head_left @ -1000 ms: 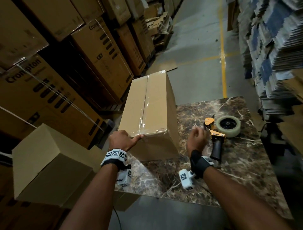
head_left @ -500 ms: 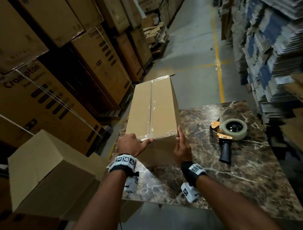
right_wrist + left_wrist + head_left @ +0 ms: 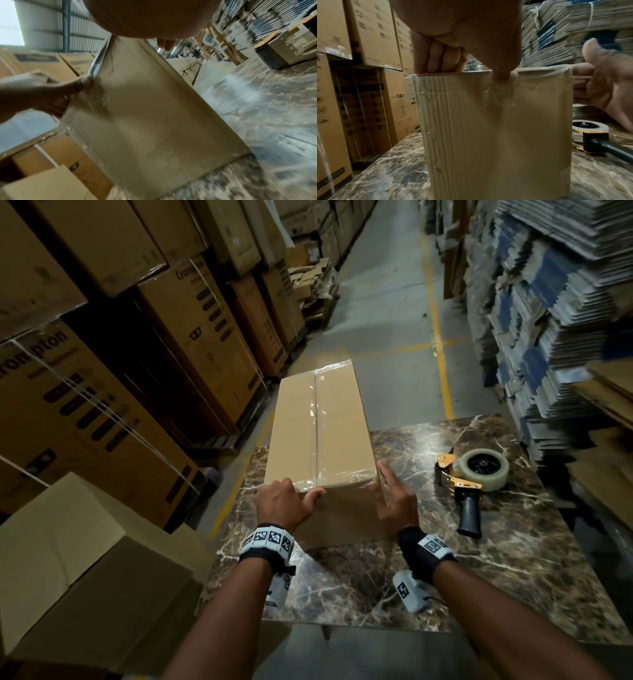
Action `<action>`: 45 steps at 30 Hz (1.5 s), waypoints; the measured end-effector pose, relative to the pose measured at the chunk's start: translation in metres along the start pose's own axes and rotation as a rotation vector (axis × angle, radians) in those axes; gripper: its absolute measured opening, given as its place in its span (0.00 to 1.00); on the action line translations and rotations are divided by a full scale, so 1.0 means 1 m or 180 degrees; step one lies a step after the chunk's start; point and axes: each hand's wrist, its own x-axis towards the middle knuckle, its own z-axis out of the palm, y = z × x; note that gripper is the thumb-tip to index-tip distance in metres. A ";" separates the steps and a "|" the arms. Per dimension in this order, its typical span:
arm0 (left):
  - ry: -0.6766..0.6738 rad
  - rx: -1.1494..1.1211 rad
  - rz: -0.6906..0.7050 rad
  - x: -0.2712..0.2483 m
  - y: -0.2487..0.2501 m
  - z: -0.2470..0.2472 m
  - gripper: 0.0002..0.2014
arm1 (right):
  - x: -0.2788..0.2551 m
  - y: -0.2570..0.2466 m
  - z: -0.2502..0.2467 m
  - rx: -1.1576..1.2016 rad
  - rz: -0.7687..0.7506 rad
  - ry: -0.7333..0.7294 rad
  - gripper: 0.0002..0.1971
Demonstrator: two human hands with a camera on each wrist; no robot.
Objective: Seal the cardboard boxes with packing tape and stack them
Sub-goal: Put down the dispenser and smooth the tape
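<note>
Head view: the taped box [image 3: 320,433] stands on the marble tabletop [image 3: 513,559] at its 10 o'clock corner, the far end overhanging the edge above the aisle floor [image 3: 383,313]. Since half a second ago the right hand [image 3: 394,501] has slid lower along the box's near right edge, fingers straight and flat against the side. The left hand [image 3: 284,501] stays on the near top edge, thumb stretched along the tape. The tape dispenser [image 3: 476,484] lies unmoved at 3 o'clock of the box, with bare marble between them. A plain box [image 3: 78,559] sits off the tabletop at 8 o'clock.

Left wrist view: fingers [image 3: 435,59] hook over the top edge, thumb pressing crinkled tape on the near face.

Right wrist view: blurred; the palm lies against the box's side.
</note>
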 end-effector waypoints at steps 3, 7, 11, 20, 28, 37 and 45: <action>0.0063 -0.0166 0.0063 -0.002 -0.001 0.004 0.40 | 0.012 -0.004 -0.003 -0.0166 -0.0026 0.0095 0.29; 0.0155 -0.0312 0.0146 -0.004 -0.004 0.007 0.36 | 0.013 0.005 -0.004 -0.0508 -0.0389 -0.0051 0.28; 0.0165 -0.0193 0.0249 -0.004 -0.007 0.011 0.34 | 0.009 0.014 -0.002 -0.0450 -0.0485 -0.0259 0.31; 0.0267 -0.0059 0.0426 -0.001 -0.014 0.028 0.24 | 0.022 -0.014 0.008 -0.1183 -0.1335 0.0034 0.21; 0.0198 -0.0040 0.0384 -0.002 -0.015 0.033 0.14 | 0.050 -0.045 0.042 -0.0918 -0.2203 -0.0702 0.10; 0.0752 -0.0821 0.0783 -0.001 -0.037 0.048 0.09 | 0.064 -0.020 -0.006 -0.1244 -0.2537 -0.0732 0.11; 0.0879 -0.0889 0.0565 -0.013 -0.029 0.051 0.17 | 0.056 0.011 -0.033 -0.0999 -0.2102 -0.0724 0.05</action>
